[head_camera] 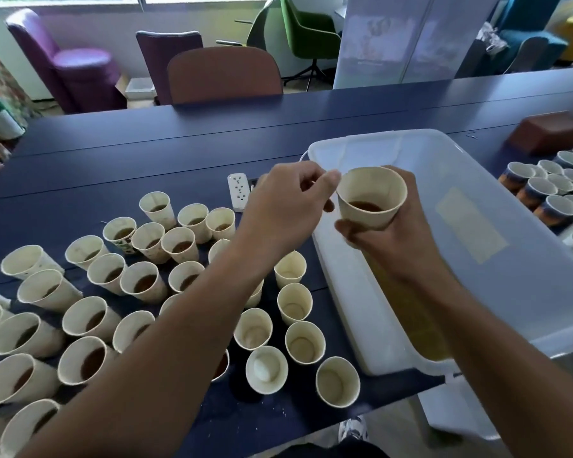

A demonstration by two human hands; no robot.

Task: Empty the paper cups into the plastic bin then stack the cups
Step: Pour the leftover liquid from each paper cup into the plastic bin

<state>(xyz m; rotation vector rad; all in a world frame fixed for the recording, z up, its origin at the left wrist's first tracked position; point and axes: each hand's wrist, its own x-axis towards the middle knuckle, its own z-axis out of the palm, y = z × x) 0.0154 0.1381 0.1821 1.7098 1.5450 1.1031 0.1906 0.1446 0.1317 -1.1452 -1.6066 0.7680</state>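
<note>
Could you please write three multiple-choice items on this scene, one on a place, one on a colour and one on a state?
1. Where is the held paper cup?
A. over the plastic bin
B. on the brown chair
C. among the cups on the table

2. What colour is the table?
A. white
B. dark blue
C. green

3. What state is the held cup in?
A. empty
B. crushed flat
C. brown liquid at its bottom

Answers:
1. A, since the right hand holds it above the bin's near left wall.
2. B, as the bare top behind the cups is dark blue.
3. C, because a brown pool shows inside it, while the left hand is beside its rim.
</note>
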